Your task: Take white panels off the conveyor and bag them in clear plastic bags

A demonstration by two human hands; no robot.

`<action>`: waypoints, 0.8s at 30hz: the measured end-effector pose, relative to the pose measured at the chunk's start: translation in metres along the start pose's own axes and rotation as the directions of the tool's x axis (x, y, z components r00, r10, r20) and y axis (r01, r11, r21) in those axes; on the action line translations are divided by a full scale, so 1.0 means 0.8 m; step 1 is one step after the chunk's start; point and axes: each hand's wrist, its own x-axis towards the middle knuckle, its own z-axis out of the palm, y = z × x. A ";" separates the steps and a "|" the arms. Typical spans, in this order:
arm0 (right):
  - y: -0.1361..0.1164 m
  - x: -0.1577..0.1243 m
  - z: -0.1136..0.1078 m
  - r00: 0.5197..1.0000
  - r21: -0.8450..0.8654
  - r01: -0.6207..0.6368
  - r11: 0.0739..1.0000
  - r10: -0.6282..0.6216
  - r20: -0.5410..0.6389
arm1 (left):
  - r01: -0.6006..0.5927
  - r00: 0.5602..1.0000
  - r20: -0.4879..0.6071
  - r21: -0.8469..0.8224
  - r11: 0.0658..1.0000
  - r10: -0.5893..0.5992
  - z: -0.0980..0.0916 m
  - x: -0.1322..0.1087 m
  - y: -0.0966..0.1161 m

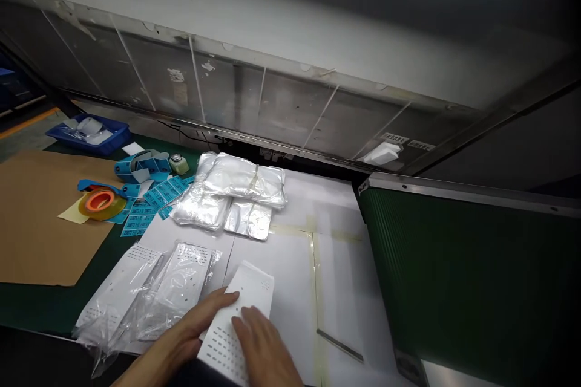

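Observation:
A white panel (pixel 240 314) with rows of slots and small holes is tilted up near the front of the table. My left hand (pixel 200 320) is closed around its left side, thumb on the top face. Fingers stretched out, my right hand (pixel 265 344) lies over the panel's lower right part and is slightly blurred. To the left of my left hand, a similar white panel (pixel 184 275) in a clear plastic bag rests on the table. Beside it is another bagged white panel (pixel 120 284), its loose bag end (pixel 106 338) hanging at the table's edge.
Bundles of clear plastic bags (pixel 245 178) lie behind the panels. Blue labels (pixel 157 196), a tape roll (pixel 102 202), cardboard (pixel 49 217) and a blue tray (pixel 91 136) are leftward. A thin dark strip (pixel 340 344) lies right, near a green conveyor belt (pixel 472 272).

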 end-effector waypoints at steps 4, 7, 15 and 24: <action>-0.010 0.003 0.042 0.978 0.026 -0.206 0.978 0.206 0.021 | 0.111 0.982 -0.140 -0.097 0.989 -0.124 -0.013 0.028 -0.032; -0.006 0.011 0.014 0.961 0.140 -0.275 0.951 0.278 0.000 | 0.118 0.981 -0.137 -0.139 0.983 -0.137 -0.012 0.035 -0.043; 0.011 0.031 -0.037 0.961 0.156 -0.277 0.948 0.274 0.045 | 0.113 0.991 -0.061 -0.078 0.991 -0.118 -0.002 0.045 -0.038; 0.018 0.037 -0.027 0.956 -0.153 -0.294 0.943 0.292 -0.034 | 0.064 0.988 -0.155 0.425 0.903 0.003 -0.025 0.053 -0.017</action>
